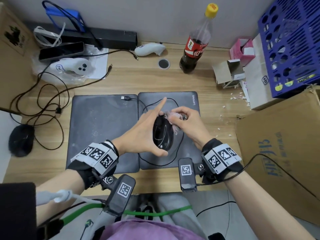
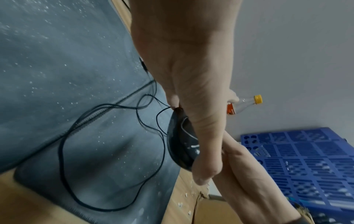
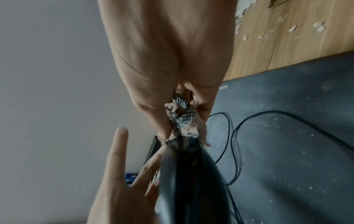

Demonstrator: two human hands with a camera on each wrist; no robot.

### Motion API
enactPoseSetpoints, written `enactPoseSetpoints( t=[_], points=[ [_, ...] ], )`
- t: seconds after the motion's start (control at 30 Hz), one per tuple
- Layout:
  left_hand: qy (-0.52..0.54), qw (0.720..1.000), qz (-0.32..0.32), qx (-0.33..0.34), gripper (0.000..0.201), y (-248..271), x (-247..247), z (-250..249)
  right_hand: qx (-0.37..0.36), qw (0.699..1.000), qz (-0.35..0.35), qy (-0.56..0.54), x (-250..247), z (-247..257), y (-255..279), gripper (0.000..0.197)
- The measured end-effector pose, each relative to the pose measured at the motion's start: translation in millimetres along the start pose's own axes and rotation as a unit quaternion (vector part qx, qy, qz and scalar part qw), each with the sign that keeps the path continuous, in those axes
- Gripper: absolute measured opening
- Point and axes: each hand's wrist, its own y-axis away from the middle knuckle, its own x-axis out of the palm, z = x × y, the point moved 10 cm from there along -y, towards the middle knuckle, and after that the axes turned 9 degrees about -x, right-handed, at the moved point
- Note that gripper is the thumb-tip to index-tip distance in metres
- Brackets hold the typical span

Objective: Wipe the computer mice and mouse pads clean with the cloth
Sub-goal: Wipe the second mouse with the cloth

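**Black mouse held off the pad, cloth pressed to its front**

Black and glossy, the wired mouse (image 1: 162,134) is held above the right mouse pad (image 1: 187,153), gripped by the left hand (image 1: 140,134). The thumb sits at the mouse's rear end and other fingers at its front, while the index finger (image 1: 160,105) points straight out, away from the mouse. The right hand (image 1: 188,123) curls its fingers around a bunched cloth (image 1: 173,116), pinkish with a black-and-white check, and presses it against the front of the mouse; the right wrist view shows the cloth (image 3: 184,119) wedged between thumb and fingers, touching the mouse's nose. The mouse's thin black cable (image 1: 173,161) loops over the right pad, its plug lying on the left mouse pad (image 1: 102,129). Both grey pads lie side by side, edges touching, on the wooden tabletop (image 1: 138,78), and both carry pale specks of dust. A second black mouse (image 1: 20,139) rests at the left edge of the tabletop, well apart from the pads. Behind the pads stands a cola bottle (image 1: 195,47) with a yellow cap. A blue crate (image 1: 292,44) and a cardboard box (image 1: 280,149) sit to the right.
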Motion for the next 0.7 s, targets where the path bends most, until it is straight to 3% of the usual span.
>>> enactPoseSetpoints(
  t=[0.2,0.37,0.6,0.7],
  points=[
    [0.031,0.998,-0.037,-0.039,0.141,5.6,-17.1,22.4,0.000,0.998,0.043,0.043,22.4,6.4,15.8,0.022],
    [0.047,0.998,0.014,0.024,0.145,18.7,-6.5,10.8,-0.002,0.997,0.021,0.069,22.2,22.6,6.9,0.018],
    [0.096,0.994,-0.013,0.051,0.156,29.3,-24.6,27.3,0.013,0.995,0.066,0.078,39.4,35.6,16.2,0.016],
    [0.081,0.994,0.006,0.077,0.155,38.6,-24.8,21.3,0.009,0.993,0.069,0.094,46.8,46.4,16.0,0.018]
  ],
)
